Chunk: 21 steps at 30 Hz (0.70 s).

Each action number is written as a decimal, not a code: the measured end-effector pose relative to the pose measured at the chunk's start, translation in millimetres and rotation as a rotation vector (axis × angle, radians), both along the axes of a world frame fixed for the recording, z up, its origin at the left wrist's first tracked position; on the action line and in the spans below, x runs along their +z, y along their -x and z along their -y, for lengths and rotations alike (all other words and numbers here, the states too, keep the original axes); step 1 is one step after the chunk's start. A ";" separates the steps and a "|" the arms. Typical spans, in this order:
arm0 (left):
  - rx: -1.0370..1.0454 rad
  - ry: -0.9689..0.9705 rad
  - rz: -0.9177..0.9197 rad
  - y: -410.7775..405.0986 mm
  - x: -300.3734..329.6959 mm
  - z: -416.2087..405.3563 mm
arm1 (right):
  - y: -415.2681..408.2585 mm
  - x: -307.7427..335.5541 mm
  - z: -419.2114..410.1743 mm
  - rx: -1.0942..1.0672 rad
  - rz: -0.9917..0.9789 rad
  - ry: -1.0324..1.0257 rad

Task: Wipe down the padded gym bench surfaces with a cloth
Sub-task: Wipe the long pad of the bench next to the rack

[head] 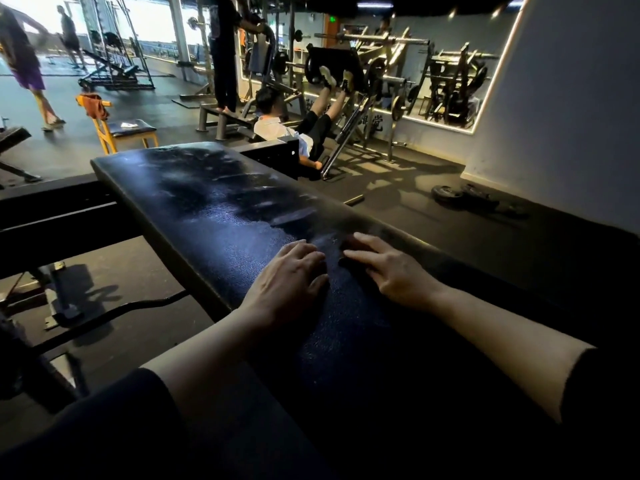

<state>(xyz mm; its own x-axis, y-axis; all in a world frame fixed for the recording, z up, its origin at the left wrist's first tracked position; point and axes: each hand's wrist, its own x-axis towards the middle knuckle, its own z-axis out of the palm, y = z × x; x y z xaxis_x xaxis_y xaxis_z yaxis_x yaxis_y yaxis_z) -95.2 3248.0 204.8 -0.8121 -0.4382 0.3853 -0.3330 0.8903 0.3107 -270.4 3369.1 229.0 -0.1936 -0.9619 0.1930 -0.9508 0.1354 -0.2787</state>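
A long black padded bench (214, 216) runs from the near centre away to the upper left. Its far half shows pale streaks and smears, and the near part looks dark and grainy. My left hand (289, 278) lies palm down on the pad with the fingers close together. My right hand (388, 268) lies flat beside it, fingers slightly spread and pointing left. A narrow gap of pad separates the two hands. No cloth can be made out in or under either hand; a dark shape under the right fingertips is unclear.
A black metal frame (59, 216) adjoins the bench on the left, with a curled bar (138, 306) on the floor below. Beyond stand a yellow chair (121, 131) with an orange towel (95, 105), a person on a leg press (280, 124), a standing person (225, 53), and weight plates (448, 194) at right.
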 end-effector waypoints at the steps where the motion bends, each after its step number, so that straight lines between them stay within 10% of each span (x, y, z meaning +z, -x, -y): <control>1: 0.000 0.005 0.008 0.1 -0.6 0.4 | -6.2 -1.2 -8.6 0.065 0.007 0.005; 9: -0.012 0.000 -0.030 -0.2 -4.4 0.9 | 71.5 5.6 28.7 -0.396 -0.001 -0.088; 16: 0.055 -0.039 -0.059 0.0 -2.9 -3.2 | -0.6 -2.8 37.9 0.043 -0.046 -0.064; 21: 0.075 -0.055 -0.085 -1.2 -2.2 -4.1 | 28.9 8.6 32.3 -0.160 0.045 -0.030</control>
